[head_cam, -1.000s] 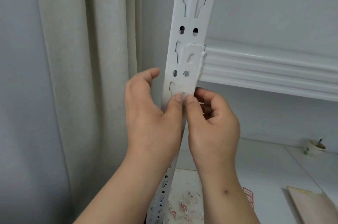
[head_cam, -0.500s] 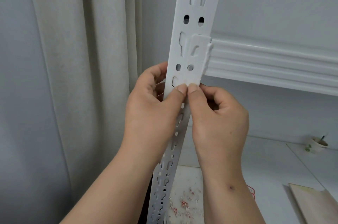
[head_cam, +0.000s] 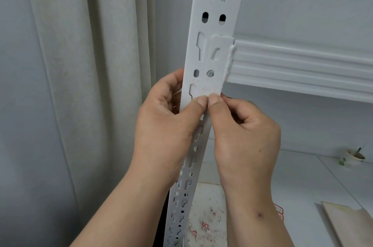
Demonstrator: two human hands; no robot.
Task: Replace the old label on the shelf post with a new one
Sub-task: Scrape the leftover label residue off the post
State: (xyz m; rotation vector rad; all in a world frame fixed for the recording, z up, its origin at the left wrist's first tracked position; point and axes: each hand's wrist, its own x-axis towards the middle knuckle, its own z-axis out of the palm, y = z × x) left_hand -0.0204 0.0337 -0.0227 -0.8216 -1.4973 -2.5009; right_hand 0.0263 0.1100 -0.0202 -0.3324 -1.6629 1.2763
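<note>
The label (head_cam: 214, 69) is a thin, white, matte strip stuck flat on the face of the post (head_cam: 214, 19), directly above both thumbs. It covers the post's right half. One keyhole slot and one round hole show through it as shallow dents. Its right edge, up and right of the right hand (head_cam: 246, 146), is ragged and curled away from the metal. The lower part looks scuffed and faintly stained.

Status, as judged: removal of the old label appears under way. The label is mostly attached; only the right edge is lifted. No new label can be identified with certainty. Peeling, cleaning and applying the new label appear to remain.

The left hand (head_cam: 167, 125) wraps the post from the left, with the thumb pressed on its face at the label's lower edge. The right hand is curled, its thumb tip pressed beside the left thumb on the same edge. Whether either hand pinches the label cannot be told.

The post is white painted metal, flat and smooth, punched with repeating slots and holes. A ribbed white beam (head_cam: 302, 65) joins it above the right hand. Below the wrists, red and white scraps (head_cam: 203, 226) lie on the shelf (head_cam: 292, 182). A pleated beige curtain (head_cam: 90, 65) hangs left of the left hand.
</note>
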